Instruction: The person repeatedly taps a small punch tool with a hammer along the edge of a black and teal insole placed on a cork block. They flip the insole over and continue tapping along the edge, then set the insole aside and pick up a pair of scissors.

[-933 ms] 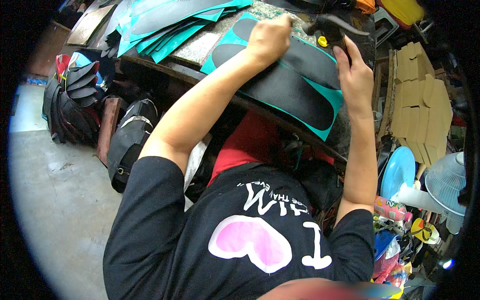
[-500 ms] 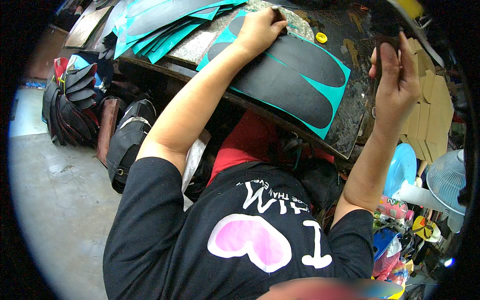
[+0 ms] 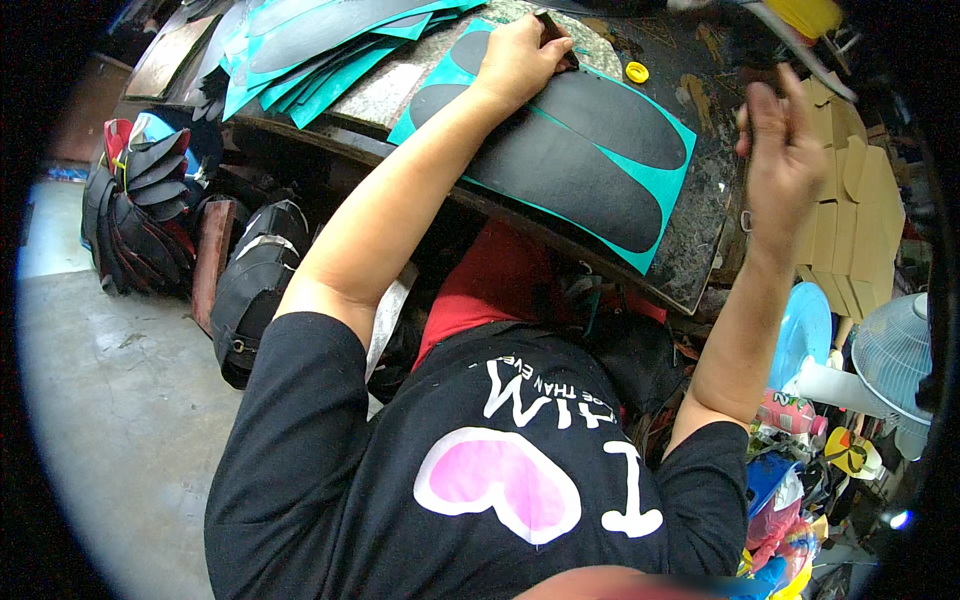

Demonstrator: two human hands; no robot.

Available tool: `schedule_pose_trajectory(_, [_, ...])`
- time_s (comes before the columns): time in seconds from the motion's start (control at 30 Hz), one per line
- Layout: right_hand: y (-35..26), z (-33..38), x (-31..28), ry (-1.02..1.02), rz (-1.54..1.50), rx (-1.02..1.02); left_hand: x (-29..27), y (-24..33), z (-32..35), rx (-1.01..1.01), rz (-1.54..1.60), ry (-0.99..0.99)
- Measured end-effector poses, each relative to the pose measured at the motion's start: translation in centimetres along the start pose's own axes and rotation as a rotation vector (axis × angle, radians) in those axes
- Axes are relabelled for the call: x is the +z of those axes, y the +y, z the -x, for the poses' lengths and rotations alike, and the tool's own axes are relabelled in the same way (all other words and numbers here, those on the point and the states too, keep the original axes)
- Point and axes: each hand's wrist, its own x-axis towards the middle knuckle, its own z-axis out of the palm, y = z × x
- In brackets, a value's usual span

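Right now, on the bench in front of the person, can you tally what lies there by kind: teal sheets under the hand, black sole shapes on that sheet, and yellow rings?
Teal sheet under the left hand: 1
Black sole shapes on it: 2
Yellow ring: 1
Total: 4
The stack of teal sheets at the far left overlaps too much to count. The right hand is raised, off the bench.

The left arm stretches straight toward the upper middle of the frame, its left hand (image 3: 517, 62) palm down with fingers curled. The right forearm stands raised at the right, the right hand (image 3: 783, 150) lifted, fingers loosely spread.
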Motion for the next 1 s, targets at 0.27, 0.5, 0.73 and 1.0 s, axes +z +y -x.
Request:
schedule_pose_trajectory(0.27, [1.9, 2.5, 3.5, -0.196, 0.264, 0.092, 1.5, 2.0, 0.6, 0.368, -0.423, -0.093])
schedule_pose_trajectory(0.5, [1.4, 1.1, 0.1, -0.076, 0.078, 0.113, 0.7, 0.7, 0.2, -0.192, 0.226, -0.067])
schedule_pose_trajectory(0.73, [-2.5, 0.9, 2.2, -0.014, 0.044, -0.190, 1.2, 2.6, 1.1, 0.356, -0.271, -0.090])
schedule_pose_trajectory(1.0, [3.8, 4.0, 1.5, -0.200, 0.223, 0.263, -0.4, 1.9, -1.1, -0.131, 0.758, 0.276])
